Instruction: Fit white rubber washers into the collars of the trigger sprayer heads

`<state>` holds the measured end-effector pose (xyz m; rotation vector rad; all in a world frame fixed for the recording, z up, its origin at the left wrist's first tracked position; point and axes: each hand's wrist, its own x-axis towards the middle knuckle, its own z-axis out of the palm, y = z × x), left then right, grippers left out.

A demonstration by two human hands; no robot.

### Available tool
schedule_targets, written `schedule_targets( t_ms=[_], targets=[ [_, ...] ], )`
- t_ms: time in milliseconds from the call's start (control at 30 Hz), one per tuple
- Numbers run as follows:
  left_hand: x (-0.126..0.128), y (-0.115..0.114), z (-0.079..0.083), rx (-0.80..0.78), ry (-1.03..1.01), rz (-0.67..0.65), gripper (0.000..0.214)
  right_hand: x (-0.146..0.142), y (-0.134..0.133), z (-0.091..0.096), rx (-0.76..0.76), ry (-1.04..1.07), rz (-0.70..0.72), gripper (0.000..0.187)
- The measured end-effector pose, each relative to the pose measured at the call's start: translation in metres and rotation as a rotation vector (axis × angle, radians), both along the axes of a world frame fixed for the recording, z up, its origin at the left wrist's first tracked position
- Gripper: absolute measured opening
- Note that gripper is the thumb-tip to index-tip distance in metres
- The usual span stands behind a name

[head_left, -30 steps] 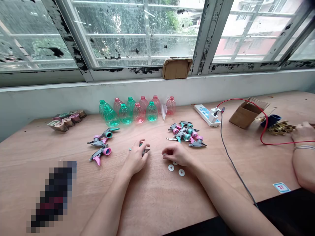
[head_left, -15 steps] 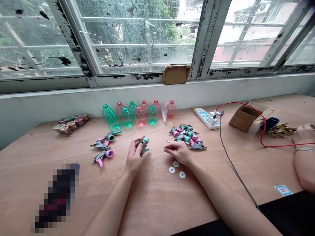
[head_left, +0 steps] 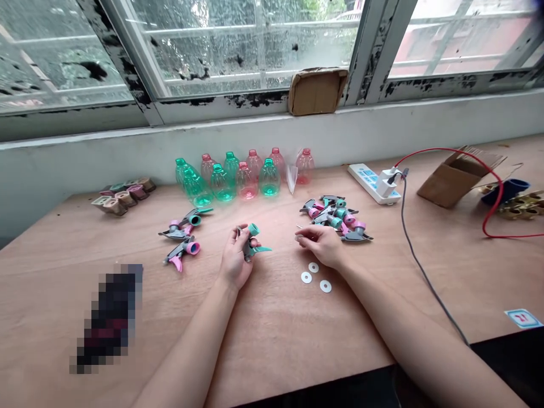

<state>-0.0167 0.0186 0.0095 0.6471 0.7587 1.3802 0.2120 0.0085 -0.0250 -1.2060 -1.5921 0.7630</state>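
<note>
Item one: a teal-and-grey trigger sprayer head (head_left: pixel 251 248), at the centre of the frame, clamped in the left hand (head_left: pixel 233 262), with the fingers curled round its body, the nozzle up and the trigger out to the right. The right hand (head_left: pixel 323 246) lay apart from it, right of centre, fingertips drawn together; whether they pinched anything was too small to tell. Handling note: a head like this seemed best held by the body, leaving the nozzle end free and the trigger unsqueezed.

Counted on the plywood bench (head_left: pixel 272 345):
- Three white washers (head_left: pixel 325 286), loose, just below the right hand.
- One heap of trigger heads (head_left: pixel 335 218), upper right of centre, roughly eight, too tangled for an exact count.
- Two pink-and-grey trigger heads (head_left: pixel 185 228), left of centre.
- Ten empty plastic bottles along the back: five green (head_left: pixel 225 190), five pink (head_left: pixel 247 190).
- About eight small square plastic caps (head_left: pixel 123 197), far left.
- One power strip (head_left: pixel 369 182), one cardboard box (head_left: pixel 450 182), one blue cup (head_left: pixel 505 191) and one cluster of brass fittings (head_left: pixel 521 207), upper right.
- One pixelated object (head_left: pixel 108 317), lower left, unidentifiable.
</note>
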Motion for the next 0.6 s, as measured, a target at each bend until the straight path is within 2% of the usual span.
schedule_targets(
  t_ms=[200, 367, 500, 600],
  targets=[
    [-0.0009, -0.0001, 0.0011, -0.024, 0.021, 0.005, 0.025, 0.0026, 0.0001, 0.0057, 0.047, 0.072, 0.0, 0.019],
    [-0.0013, -0.0003, 0.0024, -0.057, 0.03, 0.03, 0.027, 0.0031, -0.0018, 0.0075, 0.079, 0.001, -0.003, 0.015],
    [0.0003, -0.002, 0.0036, -0.041, 0.131, 0.032, 0.033, 0.0015, -0.0023, 0.0057, 0.023, 0.032, -0.009, 0.013],
    [0.0028, -0.0045, 0.0034, -0.022, 0.251, -0.027, 0.037, 0.0008, -0.001, 0.0052, -0.041, 0.095, 0.019, 0.015]
  ],
)
